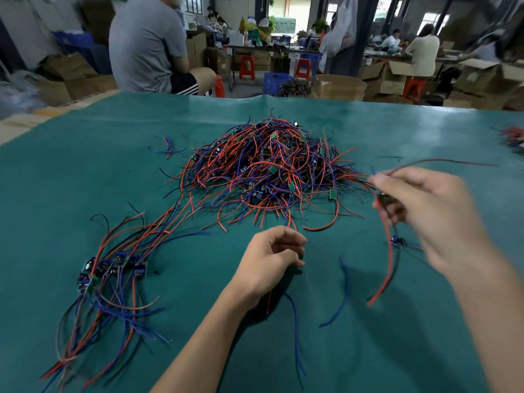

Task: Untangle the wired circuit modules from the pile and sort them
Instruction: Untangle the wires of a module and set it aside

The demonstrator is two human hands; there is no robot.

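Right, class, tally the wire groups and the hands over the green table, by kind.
Tangled pile: 1
Sorted bundle: 1
Blurred clump at the right edge: 1
Hands: 2, the left hand and the right hand, which pinches a red wire
Total: 5

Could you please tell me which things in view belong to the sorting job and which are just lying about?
Job: tangled pile; sorted modules; module gripped by right hand; left hand holding wires.

Lying about: cardboard boxes; red stools; blue crate.
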